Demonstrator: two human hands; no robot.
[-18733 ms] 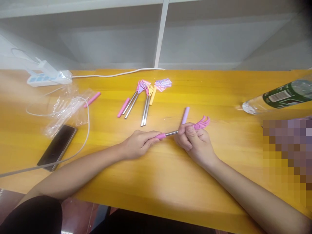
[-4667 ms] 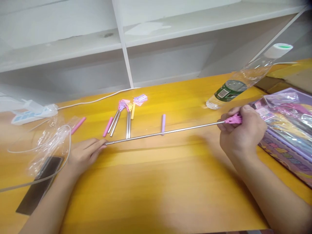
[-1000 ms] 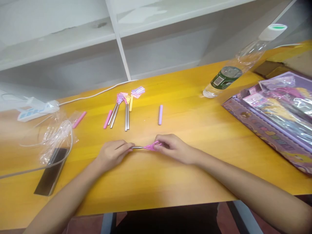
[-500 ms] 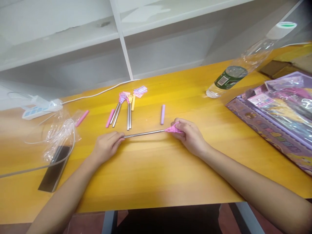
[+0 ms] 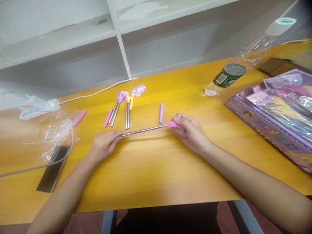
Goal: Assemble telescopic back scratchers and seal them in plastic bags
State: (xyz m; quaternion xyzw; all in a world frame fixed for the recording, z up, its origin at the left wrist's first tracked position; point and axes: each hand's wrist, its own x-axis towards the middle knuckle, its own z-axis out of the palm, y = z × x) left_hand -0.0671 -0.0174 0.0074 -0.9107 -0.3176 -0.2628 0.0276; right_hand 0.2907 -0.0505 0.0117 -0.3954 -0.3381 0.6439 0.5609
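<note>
A telescopic back scratcher [image 5: 143, 130] stretches between my two hands, its metal rod drawn out above the table. My left hand [image 5: 104, 143] is closed on the rod's left end. Fingers of my right hand [image 5: 188, 131] pinch the pink hand-shaped head, partly covering it. Just beyond the rod lies a loose purple handle tube [image 5: 161, 113]. Farther back on the left are more back scratchers, one with a purple head [image 5: 120, 97] and one with a yellow head [image 5: 128, 98]. Beside them rest a pink tube [image 5: 108, 118] and a yellow tube [image 5: 132, 102].
Small cards [image 5: 138, 90] lie at the back. On the left are another pink tube [image 5: 80, 118], clear plastic wrap [image 5: 52, 143], a dark phone-like slab [image 5: 53, 169], a cable and a power strip [image 5: 36, 109]. A water bottle [image 5: 226, 76] and a purple box [image 5: 263, 130] holding packets stand right.
The right hand and pink head have risen slightly, so the rod slants a little more. The whole view has shifted slightly. Both hands keep their hold.
</note>
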